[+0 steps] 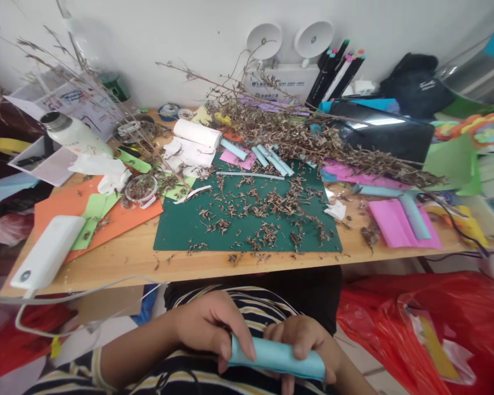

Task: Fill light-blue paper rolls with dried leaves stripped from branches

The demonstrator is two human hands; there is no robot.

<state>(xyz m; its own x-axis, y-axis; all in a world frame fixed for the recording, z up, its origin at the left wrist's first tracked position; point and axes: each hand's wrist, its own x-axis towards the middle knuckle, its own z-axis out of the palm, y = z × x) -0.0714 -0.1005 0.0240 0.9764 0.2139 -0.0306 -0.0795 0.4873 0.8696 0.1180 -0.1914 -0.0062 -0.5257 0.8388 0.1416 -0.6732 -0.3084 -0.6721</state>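
Low in the view, below the table edge and over my striped shirt, both hands grip a light blue paper roll [278,359] lying sideways. My left hand [208,326] curls over its left end, fingers pinching the tube. My right hand [307,343] wraps round the middle and right part. On the table above lies a green cutting mat [181,227] strewn with dried leaf bits. Several more light blue paper rolls [271,159] rest at the mat's far edge.
Dried leafy branches [313,140] sprawl across the back of the wooden table [119,258]. Orange paper [53,211], a white power bank [45,252], a white bottle [72,134], pink paper [393,225], a black tablet [385,134] and markers [335,74] surround the mat. A red plastic bag [420,323] sits at right.
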